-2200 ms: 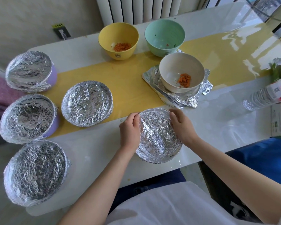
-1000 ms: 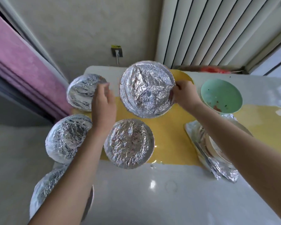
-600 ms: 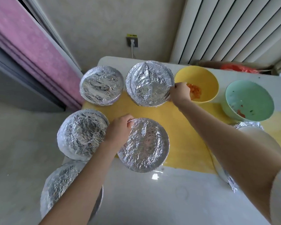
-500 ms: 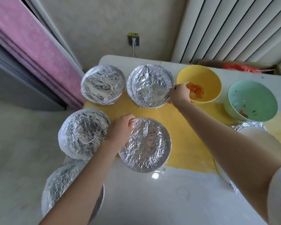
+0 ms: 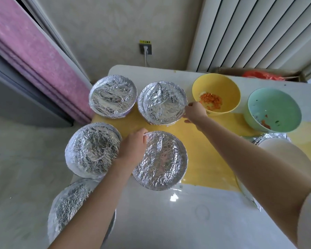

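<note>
Head view: two round foil-topped bowls stand upright on the worktop (image 5: 187, 216), foil facing up, with no long axis. The right hand (image 5: 194, 112) pinches the right rim of the far bowl (image 5: 162, 102); the left hand (image 5: 133, 150) curls over the left rim of the near bowl (image 5: 161, 160). The yellow label (image 5: 145, 41) above the wall socket (image 5: 145, 49) is too small to read.

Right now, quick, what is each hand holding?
Left hand: grips the near foil bowl by its rim.
Right hand: pinches the far foil bowl beside the yellow bowl.

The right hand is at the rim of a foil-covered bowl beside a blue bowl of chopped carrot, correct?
Not quite: in the head view the bowl of chopped carrot is yellow, not blue; the right hand is at the rim of the foil-covered bowl.
</note>
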`<state>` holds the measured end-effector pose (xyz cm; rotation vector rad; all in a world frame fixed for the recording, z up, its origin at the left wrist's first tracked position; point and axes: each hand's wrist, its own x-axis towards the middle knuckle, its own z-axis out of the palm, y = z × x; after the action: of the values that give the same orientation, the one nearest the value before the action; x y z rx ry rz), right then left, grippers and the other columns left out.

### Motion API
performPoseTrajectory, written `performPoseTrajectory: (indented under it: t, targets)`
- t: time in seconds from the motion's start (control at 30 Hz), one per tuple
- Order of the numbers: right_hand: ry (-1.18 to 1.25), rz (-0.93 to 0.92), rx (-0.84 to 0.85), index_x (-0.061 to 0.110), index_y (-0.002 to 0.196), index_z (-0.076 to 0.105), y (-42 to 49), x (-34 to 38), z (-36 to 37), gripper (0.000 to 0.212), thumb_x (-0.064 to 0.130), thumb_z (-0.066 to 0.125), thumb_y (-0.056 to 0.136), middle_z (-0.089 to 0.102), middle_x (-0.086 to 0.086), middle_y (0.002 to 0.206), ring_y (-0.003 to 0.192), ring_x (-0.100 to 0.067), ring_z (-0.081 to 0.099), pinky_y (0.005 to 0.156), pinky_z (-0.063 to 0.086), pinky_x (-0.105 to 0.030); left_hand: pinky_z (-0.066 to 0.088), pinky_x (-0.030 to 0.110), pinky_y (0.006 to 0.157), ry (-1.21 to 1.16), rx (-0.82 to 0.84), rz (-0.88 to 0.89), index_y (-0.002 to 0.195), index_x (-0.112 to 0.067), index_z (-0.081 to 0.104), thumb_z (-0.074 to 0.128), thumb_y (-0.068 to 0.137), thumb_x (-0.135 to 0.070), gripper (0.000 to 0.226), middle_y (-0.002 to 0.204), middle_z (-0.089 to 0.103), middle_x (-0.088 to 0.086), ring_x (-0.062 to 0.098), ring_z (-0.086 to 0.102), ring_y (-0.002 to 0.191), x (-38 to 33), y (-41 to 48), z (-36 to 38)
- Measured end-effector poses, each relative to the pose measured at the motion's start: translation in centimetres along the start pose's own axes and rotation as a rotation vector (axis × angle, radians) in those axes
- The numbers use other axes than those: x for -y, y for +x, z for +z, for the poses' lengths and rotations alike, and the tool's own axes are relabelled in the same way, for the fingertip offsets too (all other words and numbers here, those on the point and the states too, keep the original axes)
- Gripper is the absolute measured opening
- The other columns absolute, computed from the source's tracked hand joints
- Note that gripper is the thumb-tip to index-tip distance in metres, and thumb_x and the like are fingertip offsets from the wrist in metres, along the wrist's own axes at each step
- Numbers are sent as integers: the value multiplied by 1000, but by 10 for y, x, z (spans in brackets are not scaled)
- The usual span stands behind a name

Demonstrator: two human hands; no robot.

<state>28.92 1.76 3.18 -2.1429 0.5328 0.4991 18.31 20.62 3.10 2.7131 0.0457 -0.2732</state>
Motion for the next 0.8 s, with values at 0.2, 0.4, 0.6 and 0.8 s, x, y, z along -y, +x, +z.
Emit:
performPoseTrajectory:
  t: [0.2, 0.4, 0.6, 0.8]
  targets:
    - [-101, -289, -119, 6, 131, 43, -34, -21, -28, 34, 13, 37, 98, 63, -14, 114, 97, -28, 61, 81, 51, -41, 44, 33, 92, 77, -118, 123, 127, -11, 49, 48, 93, -9, 34, 124, 55, 4, 21, 51, 110, -23, -9, 2]
    - [-389, -672, -406, 0, 119, 50, -79, -90, -81, 29, 2, 48, 91, 58, -16, 108, 102, -32, 54, 89, 45, -41, 38, 34, 88, 47, -265, 502, 104, -11, 62, 54, 80, -3, 27, 105, 61, 7, 25, 54, 98, -76, -23, 35]
    - [-556, -393, -513, -2, 131, 41, -100, -174, -124, 45, 6, 51, 87, 43, -24, 131, 123, -41, 37, 105, 29, -48, 45, 28, 73, 120, -18, 727, 96, -16, 66, 71, 58, -1, 42, 93, 62, 3, 22, 59, 83, -118, -57, 97]
    - [-532, 125, -497, 2, 146, 14, -107, -232, -151, 66, 14, 47, 89, 9, -19, 155, 142, -41, 3, 114, 4, -53, 17, 40, 113, 395, 379, 585, 142, -14, 27, 44, 93, -10, 52, 155, 12, 11, 30, 16, 141, -119, -77, 145]
